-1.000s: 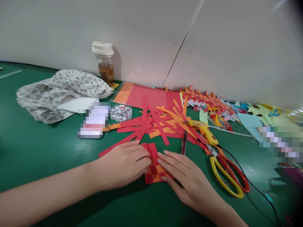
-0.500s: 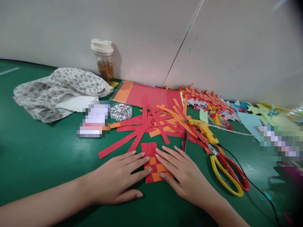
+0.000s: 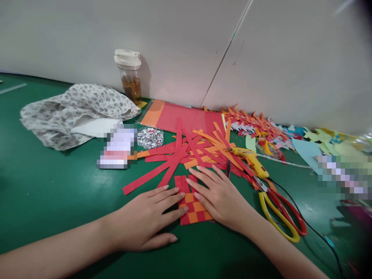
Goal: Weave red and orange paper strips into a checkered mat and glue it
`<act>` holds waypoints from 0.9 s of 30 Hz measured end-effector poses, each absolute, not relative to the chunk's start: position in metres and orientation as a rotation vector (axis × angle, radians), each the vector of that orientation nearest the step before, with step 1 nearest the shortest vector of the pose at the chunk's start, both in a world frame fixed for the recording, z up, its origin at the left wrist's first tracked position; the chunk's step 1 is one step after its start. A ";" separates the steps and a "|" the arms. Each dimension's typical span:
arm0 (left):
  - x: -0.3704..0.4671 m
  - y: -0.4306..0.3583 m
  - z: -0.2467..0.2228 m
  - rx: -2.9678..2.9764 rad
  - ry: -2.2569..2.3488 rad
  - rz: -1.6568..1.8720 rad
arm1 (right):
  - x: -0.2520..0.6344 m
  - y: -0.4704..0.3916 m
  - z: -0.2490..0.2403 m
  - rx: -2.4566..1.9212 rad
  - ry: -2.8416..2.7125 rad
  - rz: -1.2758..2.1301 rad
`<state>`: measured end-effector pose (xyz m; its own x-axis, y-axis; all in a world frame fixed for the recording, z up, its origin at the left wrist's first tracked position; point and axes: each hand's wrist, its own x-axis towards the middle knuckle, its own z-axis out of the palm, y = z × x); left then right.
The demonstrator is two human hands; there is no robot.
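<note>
A small woven piece of red and orange paper strips [image 3: 192,207] lies flat on the green table, its checkered part nearest me and loose red ends pointing away. My left hand [image 3: 151,215] lies flat with fingers spread, fingertips touching the piece's left edge. My right hand [image 3: 219,195] rests over its right side, fingers stretched out across the red ends, hiding part of the weave. Beyond the hands lies a pile of loose red and orange paper strips [image 3: 171,162]. A dark pen-like tool [image 3: 228,168] is partly hidden behind my right hand.
Scissors with yellow and red handles [image 3: 280,211] and a yellow glue gun [image 3: 252,161] with a black cord lie to the right. Further back are a packet of coloured paper [image 3: 186,116], googly eyes [image 3: 150,137], a drink bottle [image 3: 130,77], patterned cloth [image 3: 78,112] and woven paper fish [image 3: 252,120].
My right hand has moved away from me, up onto the loose red ends, uncovering more of the weave's lower right. My left hand stays nearly in place.
</note>
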<state>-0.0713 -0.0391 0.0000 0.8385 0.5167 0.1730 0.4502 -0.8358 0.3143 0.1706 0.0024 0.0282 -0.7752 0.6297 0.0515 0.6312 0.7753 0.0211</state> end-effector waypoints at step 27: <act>-0.071 -0.038 0.000 2.763 0.727 0.307 | 0.187 -0.006 0.017 -1.170 -2.584 0.132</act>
